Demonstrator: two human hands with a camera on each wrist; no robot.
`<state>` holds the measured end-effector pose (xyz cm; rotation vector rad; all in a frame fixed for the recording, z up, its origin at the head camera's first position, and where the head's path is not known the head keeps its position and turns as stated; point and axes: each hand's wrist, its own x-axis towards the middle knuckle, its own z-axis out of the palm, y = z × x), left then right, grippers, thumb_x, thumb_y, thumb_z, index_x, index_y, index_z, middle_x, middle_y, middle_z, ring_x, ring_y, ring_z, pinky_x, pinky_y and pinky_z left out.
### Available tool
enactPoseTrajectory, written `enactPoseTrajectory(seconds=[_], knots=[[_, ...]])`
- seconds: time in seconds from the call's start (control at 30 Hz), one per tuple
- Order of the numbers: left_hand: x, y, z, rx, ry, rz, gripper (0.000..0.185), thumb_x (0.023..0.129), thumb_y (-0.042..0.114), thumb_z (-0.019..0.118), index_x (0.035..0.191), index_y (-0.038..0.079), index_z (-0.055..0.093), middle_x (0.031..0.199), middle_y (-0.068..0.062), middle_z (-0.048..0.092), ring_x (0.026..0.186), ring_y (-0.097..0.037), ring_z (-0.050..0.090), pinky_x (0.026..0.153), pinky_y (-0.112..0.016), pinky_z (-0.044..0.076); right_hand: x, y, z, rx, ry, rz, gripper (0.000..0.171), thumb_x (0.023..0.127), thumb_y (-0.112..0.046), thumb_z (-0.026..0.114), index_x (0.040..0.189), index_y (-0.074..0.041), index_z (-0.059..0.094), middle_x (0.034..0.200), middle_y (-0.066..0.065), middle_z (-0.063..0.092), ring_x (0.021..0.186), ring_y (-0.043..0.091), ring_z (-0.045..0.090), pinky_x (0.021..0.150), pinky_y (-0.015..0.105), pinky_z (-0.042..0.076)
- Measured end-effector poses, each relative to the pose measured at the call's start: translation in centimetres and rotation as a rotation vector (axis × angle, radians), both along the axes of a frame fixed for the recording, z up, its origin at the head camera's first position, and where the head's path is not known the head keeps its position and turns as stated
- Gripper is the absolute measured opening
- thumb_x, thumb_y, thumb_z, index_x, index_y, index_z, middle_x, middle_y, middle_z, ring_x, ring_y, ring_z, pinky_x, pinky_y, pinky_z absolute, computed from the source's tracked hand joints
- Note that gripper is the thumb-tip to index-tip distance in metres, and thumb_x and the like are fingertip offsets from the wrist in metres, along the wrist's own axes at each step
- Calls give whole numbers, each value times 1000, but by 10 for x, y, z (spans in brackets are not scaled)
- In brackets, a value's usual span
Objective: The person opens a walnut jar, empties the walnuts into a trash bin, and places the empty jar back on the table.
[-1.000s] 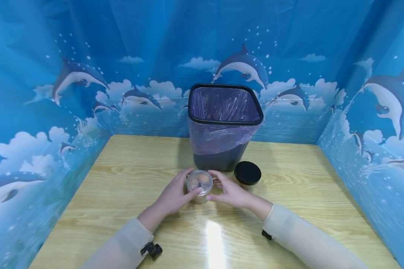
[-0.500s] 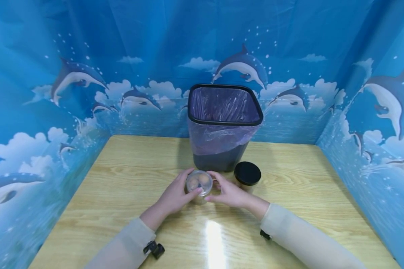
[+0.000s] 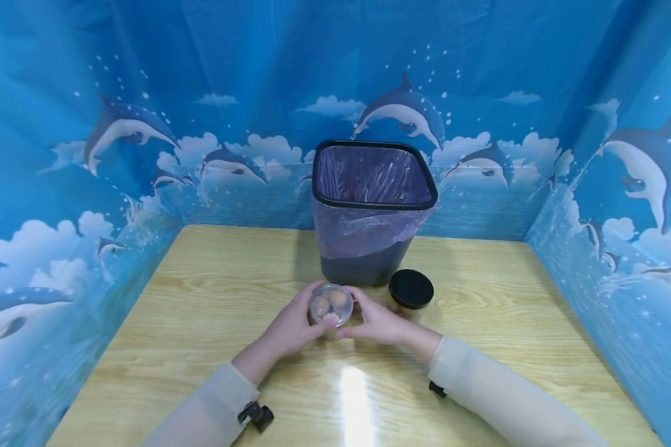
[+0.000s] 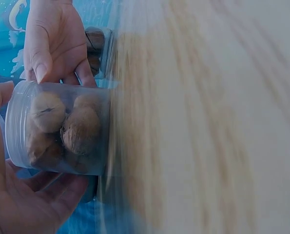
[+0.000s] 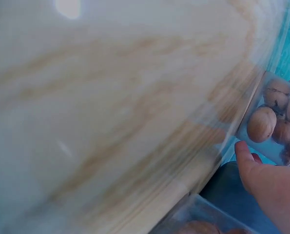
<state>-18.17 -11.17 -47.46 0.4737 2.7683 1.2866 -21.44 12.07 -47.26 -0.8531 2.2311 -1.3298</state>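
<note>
A clear plastic jar stands on the table in front of the bin, with several walnuts inside it. My left hand holds its left side, fingers round the far wall and thumb over the near part of the rim. From the right, my right hand curls round the same jar, its thumb at the near side. The tips of the right fingers are partly hidden behind the jar. Whether a clear lid covers the top, I cannot tell.
Right behind the jar stands a dark bin with a purple liner bag. Another jar with a black lid is just right of my right hand. A blue dolphin-print curtain surrounds the wooden table.
My right hand has shifted slightly left, its thumb now closer to the jar. The left thumb sits a little further over the rim. Nothing else has visibly moved.
</note>
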Motion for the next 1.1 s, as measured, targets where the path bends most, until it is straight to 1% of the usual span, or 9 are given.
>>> enactPoseTrajectory(seconds=[0.2,0.3,0.47,0.73,0.97,1.1], knots=[[1,1,2,23,-40,8,97,83,59,75,157,16,30,153,-11,42,134,-32,48,105,-56,41,-1,-1,-1,-11,-18,7,83,91,-20,77,154,-10,24,145,10,45,129,24,51,107,39,43],[1,1,2,19,-38,8,97,82,59,75,156,15,31,152,-11,43,133,-32,49,104,-55,42,-1,-2,-1,-18,-25,4,82,90,-19,77,153,-9,25,144,10,46,129,25,51,106,39,44],[1,1,3,21,-34,7,96,82,58,76,155,13,32,150,-11,45,131,-31,51,104,-54,43,-1,-3,-1,-28,-23,5,80,90,-16,76,152,-7,27,143,14,47,128,29,51,105,41,45],[0,0,3,56,-26,1,95,81,57,78,154,13,36,146,-10,49,128,-29,53,102,-52,45,-2,-3,1,-48,-24,4,78,90,-12,76,151,-6,28,142,16,47,128,32,51,104,44,45],[0,1,3,75,-29,-2,95,81,53,80,154,10,35,144,-11,51,126,-28,54,100,-51,46,0,-1,4,-26,-30,1,80,90,-16,76,152,-8,27,144,15,45,130,32,49,104,43,46],[0,1,4,92,-37,-10,95,81,52,80,153,8,35,142,-10,52,123,-27,56,96,-48,49,2,1,6,-4,-21,-2,81,90,-19,77,153,-9,27,143,12,46,130,30,49,105,42,46]])
